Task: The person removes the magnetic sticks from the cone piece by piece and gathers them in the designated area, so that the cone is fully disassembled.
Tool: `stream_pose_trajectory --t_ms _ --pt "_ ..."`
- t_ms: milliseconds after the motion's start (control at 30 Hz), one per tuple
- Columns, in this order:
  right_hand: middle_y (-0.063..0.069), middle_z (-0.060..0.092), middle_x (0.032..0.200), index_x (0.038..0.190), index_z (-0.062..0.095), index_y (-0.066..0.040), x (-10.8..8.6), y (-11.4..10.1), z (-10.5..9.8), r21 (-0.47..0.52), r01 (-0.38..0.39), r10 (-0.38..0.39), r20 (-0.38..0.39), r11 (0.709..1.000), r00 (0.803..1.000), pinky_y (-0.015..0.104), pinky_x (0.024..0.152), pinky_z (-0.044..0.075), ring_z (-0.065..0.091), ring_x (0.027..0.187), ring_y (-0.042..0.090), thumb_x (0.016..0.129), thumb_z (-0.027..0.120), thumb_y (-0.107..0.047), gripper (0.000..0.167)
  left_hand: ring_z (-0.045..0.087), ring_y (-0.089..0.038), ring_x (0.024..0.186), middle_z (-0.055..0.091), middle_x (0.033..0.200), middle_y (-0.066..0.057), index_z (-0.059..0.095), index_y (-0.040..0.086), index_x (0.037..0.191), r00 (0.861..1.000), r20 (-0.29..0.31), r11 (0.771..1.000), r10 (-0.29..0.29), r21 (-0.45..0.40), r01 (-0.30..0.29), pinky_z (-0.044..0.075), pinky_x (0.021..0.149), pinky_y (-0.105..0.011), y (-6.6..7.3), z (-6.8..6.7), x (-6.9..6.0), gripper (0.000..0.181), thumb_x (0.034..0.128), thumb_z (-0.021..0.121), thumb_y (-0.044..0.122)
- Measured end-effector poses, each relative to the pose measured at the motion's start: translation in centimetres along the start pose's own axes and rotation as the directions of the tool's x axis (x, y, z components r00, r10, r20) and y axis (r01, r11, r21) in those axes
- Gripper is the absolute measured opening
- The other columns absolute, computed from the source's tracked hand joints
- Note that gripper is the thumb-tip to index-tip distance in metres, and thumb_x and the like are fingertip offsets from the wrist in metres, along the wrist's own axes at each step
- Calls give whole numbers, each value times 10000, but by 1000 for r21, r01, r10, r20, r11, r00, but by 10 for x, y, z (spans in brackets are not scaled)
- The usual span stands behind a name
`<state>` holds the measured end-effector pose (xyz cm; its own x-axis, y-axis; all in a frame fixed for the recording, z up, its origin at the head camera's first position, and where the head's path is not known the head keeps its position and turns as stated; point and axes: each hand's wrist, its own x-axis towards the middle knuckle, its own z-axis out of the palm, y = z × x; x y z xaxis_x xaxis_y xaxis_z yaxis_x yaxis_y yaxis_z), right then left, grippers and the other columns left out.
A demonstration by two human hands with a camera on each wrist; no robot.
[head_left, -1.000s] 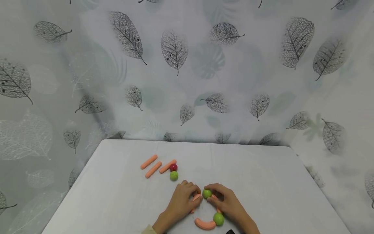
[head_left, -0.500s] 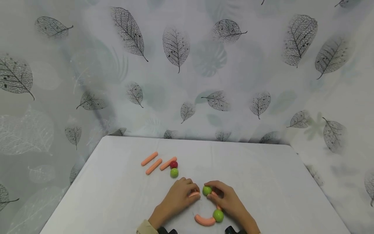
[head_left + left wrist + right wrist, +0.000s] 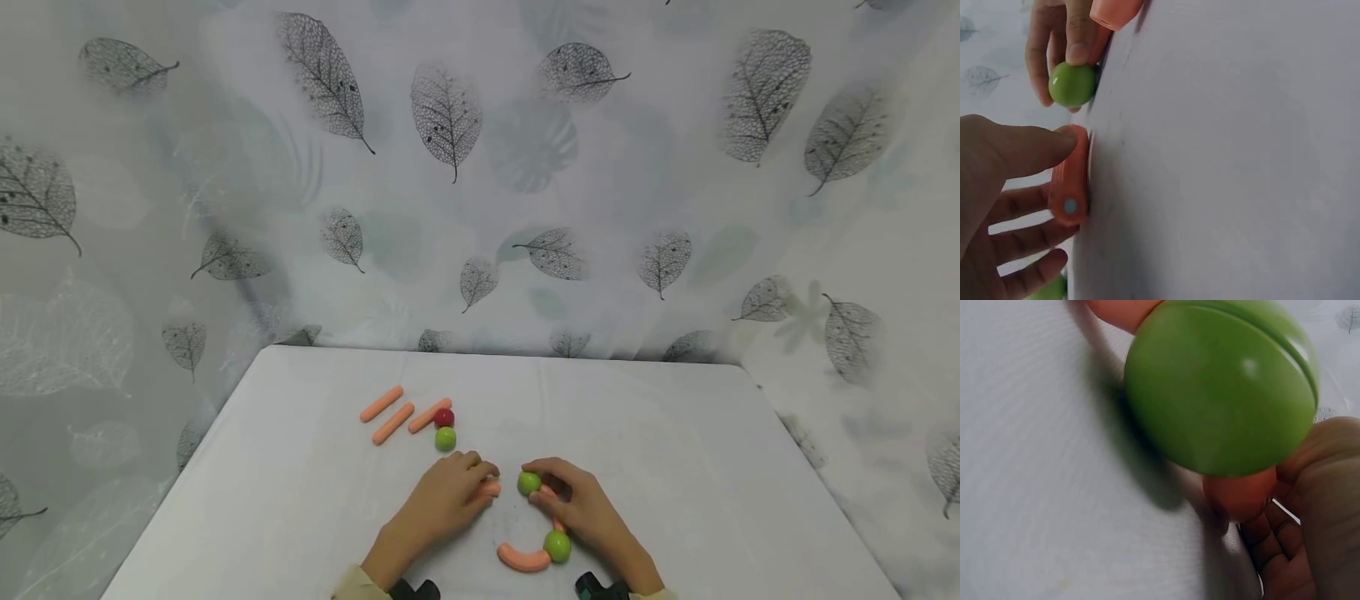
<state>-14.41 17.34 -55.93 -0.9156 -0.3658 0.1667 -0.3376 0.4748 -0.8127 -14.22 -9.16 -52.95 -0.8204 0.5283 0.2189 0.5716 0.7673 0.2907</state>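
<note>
In the head view my left hand (image 3: 447, 493) pinches a short orange rod (image 3: 491, 488) just over the white table. The left wrist view shows the thumb on this orange rod (image 3: 1071, 178), whose near end has a small grey-blue dot. My right hand (image 3: 581, 504) grips a green ball (image 3: 528, 483) between thumb and fingers, where an orange rod (image 3: 558, 525) adjoins it, partly hidden by the hand. Nearer me, a second green ball (image 3: 557, 546) touches that rod and a curved orange rod (image 3: 522, 558). Together they form an arc with its gap at the left.
Farther back on the white table (image 3: 675, 450) lie three straight orange rods (image 3: 393, 424). A red ball (image 3: 444, 418) touches one of them, and a third green ball (image 3: 446, 439) sits just in front. A leaf-printed curtain (image 3: 480, 208) hangs behind.
My left hand has moved left, away from the arc, and the orange rod in it has turned from upright to sideways. The right hand keeps its hold on the green ball.
</note>
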Motion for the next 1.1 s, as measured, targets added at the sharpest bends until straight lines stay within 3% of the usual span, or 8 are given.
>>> stream_pose_trajectory --t_ms 167,300,500,800,967,1100 --pt "-112 706 1168 1272 694 -317 1 -2 -2 -28 -27 27 -25 999 999 224 850 534 601 963 27 891 830 -205 420 657 -163 942 712 1058 43 703 168 1245 989 0 989 -149 13 149 538 761 -375 0 -14 -17 351 974 720 390" --pt "-103 709 1175 1272 696 -312 1 -4 -5 -33 -42 41 -33 999 999 229 848 537 603 964 32 884 835 -188 430 592 -105 857 639 913 101 716 182 1137 971 -18 970 -239 -39 238 488 724 -336 -1 -17 -29 297 943 754 405" --pt "-78 708 1140 1273 698 -293 1 -3 -6 10 -30 31 -38 999 999 225 821 530 598 939 45 895 827 -207 408 489 -52 791 585 859 134 720 210 1011 965 -97 969 -243 -79 236 389 670 -241 -4 -10 -33 163 945 760 353" --pt "-60 713 1152 1277 699 -278 -1 -2 -1 45 -35 36 -31 998 999 225 823 527 597 953 54 901 821 -207 402 479 -23 776 581 827 160 700 244 928 954 -116 956 -275 -137 259 404 676 -238 -14 -3 -37 125 898 808 299" --pt "-80 709 1137 1266 705 -294 -2 -5 0 48 -67 69 -33 997 997 225 826 523 601 947 58 890 831 -194 409 500 -25 778 607 879 154 694 249 960 939 -78 927 -335 -203 314 444 692 -224 -26 -8 -40 112 924 790 293" --pt "-86 710 1144 1259 707 -303 -1 -5 0 45 -72 73 -35 996 997 223 827 523 605 950 56 887 834 -188 410 503 -31 776 607 902 146 671 264 994 919 -45 890 -391 -271 366 440 693 -216 -35 -13 -43 168 906 814 266"
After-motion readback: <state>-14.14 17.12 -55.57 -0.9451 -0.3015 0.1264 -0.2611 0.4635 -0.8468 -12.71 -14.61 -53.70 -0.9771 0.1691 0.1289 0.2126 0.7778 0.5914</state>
